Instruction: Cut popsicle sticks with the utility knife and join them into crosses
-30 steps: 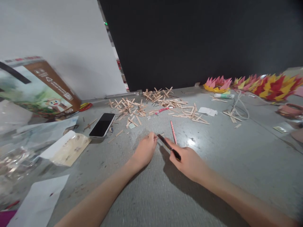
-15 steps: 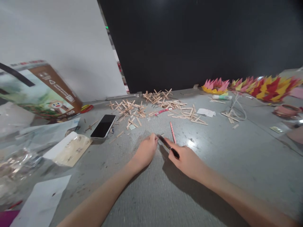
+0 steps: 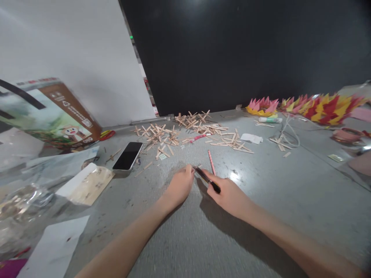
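Observation:
My right hand [image 3: 228, 195] is closed around a black utility knife [image 3: 208, 180] with yellow marks, its front end pointing at my left fingertips. Low over the grey table, my left hand [image 3: 181, 183] is closed in a pinch. A thin wooden stick [image 3: 199, 166] shows as a small pale end just past the knife tip; my fingers seem to grip it, but they hide most of it. Just beyond my right hand lies a pink patterned rod [image 3: 211, 162]. Farther back spreads a loose pile of wooden sticks [image 3: 158, 135], many of them crossed.
A phone [image 3: 128, 156] lies left of the pile, near a printed bag [image 3: 69, 116] and a paper packet [image 3: 87, 183]. Paper flowers [image 3: 333, 110] stand at the back right, with a glue stick [image 3: 270, 120], white cord [image 3: 290, 129] and tape roll [image 3: 349, 134]. A black panel [image 3: 246, 50] rises behind.
Both hands and the knife keep almost the same pose, the fingertips and knife still close together. The whole view has shifted very slightly.

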`<action>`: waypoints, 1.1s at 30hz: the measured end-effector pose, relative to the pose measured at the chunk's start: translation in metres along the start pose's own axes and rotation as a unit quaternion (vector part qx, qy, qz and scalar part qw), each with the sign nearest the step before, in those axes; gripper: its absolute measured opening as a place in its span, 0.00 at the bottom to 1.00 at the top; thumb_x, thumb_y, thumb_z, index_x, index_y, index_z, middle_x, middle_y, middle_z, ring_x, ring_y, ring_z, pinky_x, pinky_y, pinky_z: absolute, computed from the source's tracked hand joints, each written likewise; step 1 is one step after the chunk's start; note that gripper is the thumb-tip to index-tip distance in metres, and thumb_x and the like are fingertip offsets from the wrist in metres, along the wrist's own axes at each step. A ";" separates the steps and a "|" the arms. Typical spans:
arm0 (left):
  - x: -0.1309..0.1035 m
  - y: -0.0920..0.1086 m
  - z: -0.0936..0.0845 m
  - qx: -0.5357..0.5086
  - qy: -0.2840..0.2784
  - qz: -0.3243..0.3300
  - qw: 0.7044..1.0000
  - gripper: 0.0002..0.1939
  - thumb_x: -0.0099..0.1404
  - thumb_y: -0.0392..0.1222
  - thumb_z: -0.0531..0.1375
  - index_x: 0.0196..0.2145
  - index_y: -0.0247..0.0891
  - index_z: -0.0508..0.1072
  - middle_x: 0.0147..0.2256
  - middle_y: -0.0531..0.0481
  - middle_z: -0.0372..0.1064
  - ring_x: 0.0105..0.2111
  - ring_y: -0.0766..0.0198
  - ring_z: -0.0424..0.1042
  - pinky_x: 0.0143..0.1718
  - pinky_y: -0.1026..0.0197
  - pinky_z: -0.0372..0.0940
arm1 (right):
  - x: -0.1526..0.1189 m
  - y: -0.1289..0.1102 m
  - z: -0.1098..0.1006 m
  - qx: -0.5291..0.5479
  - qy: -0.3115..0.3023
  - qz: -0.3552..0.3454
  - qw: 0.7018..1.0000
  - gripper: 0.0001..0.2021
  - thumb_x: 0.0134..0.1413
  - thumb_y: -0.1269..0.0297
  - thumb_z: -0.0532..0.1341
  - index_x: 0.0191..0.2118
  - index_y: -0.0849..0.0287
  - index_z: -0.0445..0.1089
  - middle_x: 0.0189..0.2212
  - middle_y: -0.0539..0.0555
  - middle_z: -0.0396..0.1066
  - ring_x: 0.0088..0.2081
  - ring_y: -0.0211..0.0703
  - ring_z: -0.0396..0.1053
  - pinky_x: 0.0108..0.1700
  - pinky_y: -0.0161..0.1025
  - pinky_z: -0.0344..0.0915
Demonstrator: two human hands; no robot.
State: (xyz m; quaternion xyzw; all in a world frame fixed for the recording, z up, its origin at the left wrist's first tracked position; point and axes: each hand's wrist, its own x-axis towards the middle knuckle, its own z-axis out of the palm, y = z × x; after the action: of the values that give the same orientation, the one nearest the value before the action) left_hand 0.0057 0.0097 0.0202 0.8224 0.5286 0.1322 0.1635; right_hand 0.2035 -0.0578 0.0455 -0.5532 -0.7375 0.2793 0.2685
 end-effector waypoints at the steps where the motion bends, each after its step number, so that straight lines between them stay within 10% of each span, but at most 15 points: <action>1: 0.000 0.001 -0.001 -0.010 0.002 -0.006 1.000 0.10 0.79 0.38 0.46 0.46 0.36 0.66 0.44 0.37 0.78 0.43 0.51 0.79 0.43 0.55 0.67 | 0.000 0.000 0.000 0.010 0.001 0.000 1.000 0.28 0.66 0.66 0.53 0.70 0.55 0.64 0.28 0.50 0.76 0.22 0.36 0.64 0.28 0.32 0.58; 13: -0.001 0.000 0.001 -0.015 0.010 0.004 1.000 0.09 0.79 0.39 0.48 0.45 0.37 0.67 0.42 0.39 0.78 0.42 0.52 0.79 0.42 0.56 0.68 | -0.007 -0.002 -0.001 0.017 0.001 0.012 1.000 0.29 0.66 0.67 0.55 0.71 0.51 0.62 0.25 0.48 0.73 0.21 0.36 0.61 0.25 0.31 0.55; 21: 0.001 0.001 0.001 0.000 0.008 0.018 1.000 0.10 0.79 0.37 0.47 0.44 0.37 0.66 0.43 0.38 0.77 0.43 0.53 0.79 0.43 0.56 0.67 | 0.002 0.003 0.001 0.088 0.013 -0.027 0.996 0.26 0.66 0.70 0.54 0.67 0.54 0.67 0.57 0.58 0.77 0.45 0.46 0.79 0.48 0.41 0.72; 33: 0.002 0.002 0.000 -0.005 0.006 0.007 1.000 0.10 0.79 0.40 0.49 0.44 0.36 0.68 0.42 0.40 0.78 0.42 0.53 0.78 0.42 0.56 0.66 | -0.007 0.003 -0.002 0.099 0.002 -0.008 0.995 0.27 0.67 0.69 0.54 0.69 0.54 0.65 0.57 0.58 0.77 0.42 0.46 0.79 0.47 0.41 0.74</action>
State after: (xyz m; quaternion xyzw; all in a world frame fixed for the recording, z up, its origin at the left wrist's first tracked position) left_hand 0.0080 0.0105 0.0206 0.8246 0.5231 0.1406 0.1632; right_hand 0.2089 -0.0633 0.0443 -0.5183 -0.7100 0.3478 0.3260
